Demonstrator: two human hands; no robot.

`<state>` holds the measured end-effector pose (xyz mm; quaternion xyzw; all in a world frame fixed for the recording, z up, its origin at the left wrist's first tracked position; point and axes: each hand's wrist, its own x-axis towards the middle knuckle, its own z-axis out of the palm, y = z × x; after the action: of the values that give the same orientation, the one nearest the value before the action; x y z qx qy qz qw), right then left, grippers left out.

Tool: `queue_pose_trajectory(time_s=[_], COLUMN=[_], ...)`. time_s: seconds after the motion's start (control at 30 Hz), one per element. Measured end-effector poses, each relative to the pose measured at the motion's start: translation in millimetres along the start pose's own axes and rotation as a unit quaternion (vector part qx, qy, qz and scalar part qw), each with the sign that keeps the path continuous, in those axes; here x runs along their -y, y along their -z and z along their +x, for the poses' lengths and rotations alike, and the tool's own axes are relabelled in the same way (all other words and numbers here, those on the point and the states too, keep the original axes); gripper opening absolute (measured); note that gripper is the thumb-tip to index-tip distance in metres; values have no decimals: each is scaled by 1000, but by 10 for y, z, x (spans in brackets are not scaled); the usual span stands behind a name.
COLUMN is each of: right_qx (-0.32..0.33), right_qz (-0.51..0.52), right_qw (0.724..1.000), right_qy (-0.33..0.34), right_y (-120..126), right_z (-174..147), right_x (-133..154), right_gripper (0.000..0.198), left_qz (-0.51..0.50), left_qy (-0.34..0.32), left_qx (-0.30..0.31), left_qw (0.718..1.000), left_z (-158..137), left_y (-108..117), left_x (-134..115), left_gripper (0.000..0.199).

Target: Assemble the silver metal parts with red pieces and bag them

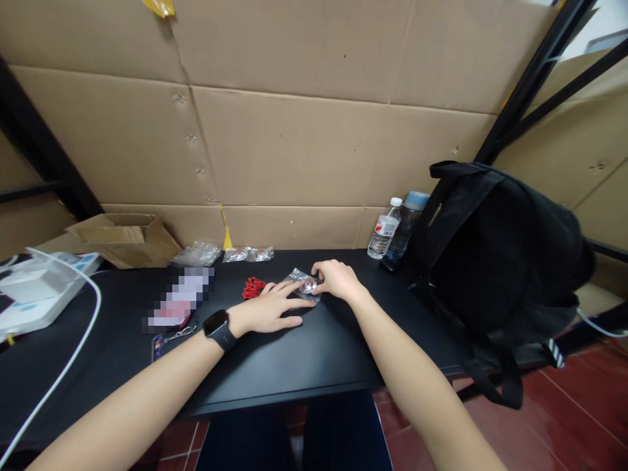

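A small clear plastic packet lies on the black desk, with a round silver-and-red item in or on it. My left hand rests flat with its fingers spread, the fingertips touching the packet from the left. At the packet's right edge, my right hand has curled fingers, with thumb and forefinger closed on the plastic beside the round item. A bunch of red cord lies just beyond the left hand. Two similar shiny packets sit farther back near the cardboard wall.
A black backpack fills the right side beside two bottles. On the left are a brown paper bag, clear plastic wrapping, a blurred-out phone-like item with a keychain, and a white power strip with a cable.
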<state>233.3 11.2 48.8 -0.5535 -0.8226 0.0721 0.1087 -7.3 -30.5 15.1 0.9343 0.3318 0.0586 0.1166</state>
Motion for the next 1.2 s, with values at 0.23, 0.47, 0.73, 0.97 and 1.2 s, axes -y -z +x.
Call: queue_pose_trajectory(time_s=[0.23, 0.47, 0.73, 0.97, 1.2], right_qx=[12, -28, -49, -83, -53], right_qz=[37, 10, -30, -17, 115], right_qw=[999, 999, 998, 995, 983], right_qy=[26, 17, 3, 54, 132], right_y=[-55, -145, -185, -349, -364], right_z=[45, 85, 101, 122, 153], right_x=[-29, 24, 75, 163, 75], right_gripper=[23, 27, 19, 26, 41], left_qz=[2, 7, 10, -10, -15], left_qy=[4, 9, 20, 3, -31], left_qx=[11, 1, -20, 14, -37], left_qw=[1000, 1000, 1000, 1000, 999], left_z=[0, -6, -18, -60, -81], left_y=[14, 30, 22, 88, 258], left_x=[-5, 17, 29, 75, 145], left_gripper=[49, 47, 42, 43, 23])
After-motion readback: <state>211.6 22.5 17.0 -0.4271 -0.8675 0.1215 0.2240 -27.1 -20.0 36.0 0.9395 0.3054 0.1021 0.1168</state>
